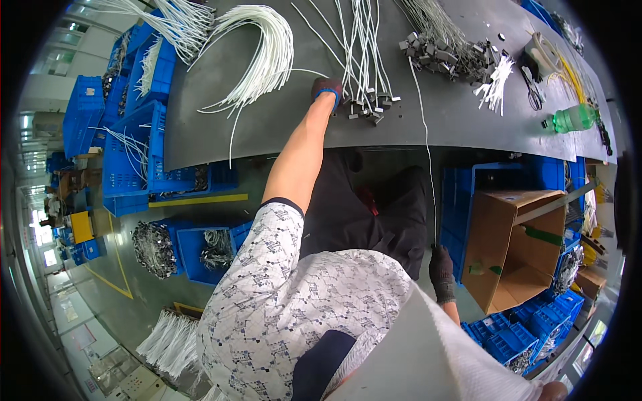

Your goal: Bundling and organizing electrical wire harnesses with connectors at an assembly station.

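My left hand (326,87), in a dark glove with a blue cuff, reaches over the grey table. It looks closed at the end of a thin white cable that arcs over from a curved white cable bundle (271,50). Just right of it lie white cables (364,53) with small grey metal connectors (372,105) at their ends. Low at my right side, my right hand (441,269), in a dark grey glove, is closed on a long white cable (426,137). That cable runs up over the table edge toward a heap of grey connectors (441,57).
A green plastic bottle (574,119) lies at the table's right, near a short white bundle (496,83). Blue crates (134,160) with cables stand at the left. An open cardboard box (491,250) and a blue bin (457,207) are beside my right hand.
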Demonstrator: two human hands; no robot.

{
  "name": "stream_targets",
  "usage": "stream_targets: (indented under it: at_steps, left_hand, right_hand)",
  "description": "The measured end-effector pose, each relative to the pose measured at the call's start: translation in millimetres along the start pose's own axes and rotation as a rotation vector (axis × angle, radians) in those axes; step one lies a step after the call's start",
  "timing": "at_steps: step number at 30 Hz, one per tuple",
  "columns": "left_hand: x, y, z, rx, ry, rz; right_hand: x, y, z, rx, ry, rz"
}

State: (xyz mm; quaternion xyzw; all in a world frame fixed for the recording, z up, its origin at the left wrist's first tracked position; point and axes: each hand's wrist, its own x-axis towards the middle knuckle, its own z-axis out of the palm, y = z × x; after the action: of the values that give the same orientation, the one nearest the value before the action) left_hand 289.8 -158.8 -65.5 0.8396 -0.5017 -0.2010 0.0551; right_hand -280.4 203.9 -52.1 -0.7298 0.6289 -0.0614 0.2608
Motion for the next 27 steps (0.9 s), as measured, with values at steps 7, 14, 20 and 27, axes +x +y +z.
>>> stream_targets:
  at_steps: [7, 14, 20, 27]
  left_hand:
    - [4, -41, 8, -1.037, 0.041, -0.390]
    - [-100, 19, -25, -1.968, -0.346, -0.248]
    - [-168, 140, -26, -1.876, -0.288, 0.053]
    - [-167, 166, -82, -1.990, 0.102, 0.194]
  right_hand:
    - [9, -7, -4, 0.013, 0.002, -0.021]
    - [13, -13, 1, 0.007, 0.005, -0.025]
    - [42, -39, -10, 0.058, 0.045, -0.131]
    - [23, -13, -17, -0.130, -0.060, -0.006]
